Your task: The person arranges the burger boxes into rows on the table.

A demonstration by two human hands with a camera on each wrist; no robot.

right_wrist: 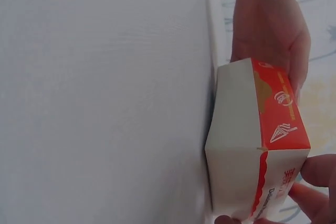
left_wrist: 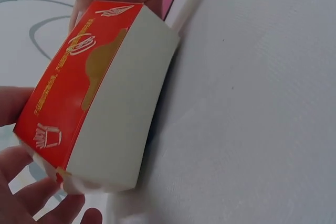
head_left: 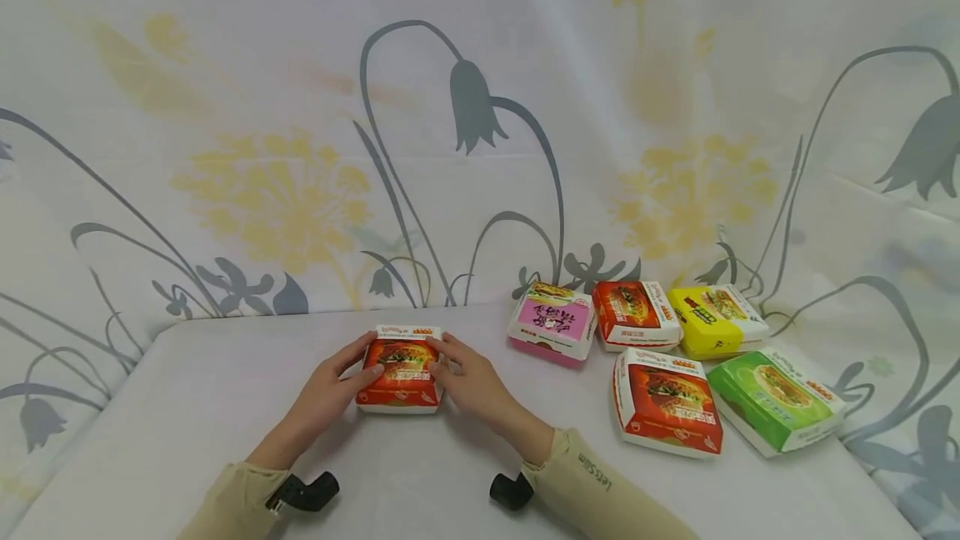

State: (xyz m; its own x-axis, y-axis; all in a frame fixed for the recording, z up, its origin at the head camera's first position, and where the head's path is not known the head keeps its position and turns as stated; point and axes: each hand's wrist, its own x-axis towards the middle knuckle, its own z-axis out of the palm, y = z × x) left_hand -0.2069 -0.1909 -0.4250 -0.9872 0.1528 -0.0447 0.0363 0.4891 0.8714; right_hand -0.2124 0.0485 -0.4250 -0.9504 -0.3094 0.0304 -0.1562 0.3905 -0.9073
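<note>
The held box (head_left: 406, 369) hides its own bottom; its yellow print (left_wrist: 58, 72) is too small for reading. Beside it, the left hand (left_wrist: 31, 198) is cut by the left wrist view's edge.

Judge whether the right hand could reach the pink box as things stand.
Probably yes: the right hand would first have to release the held red box, but nothing visible stands between that hand and the pink box.
</note>
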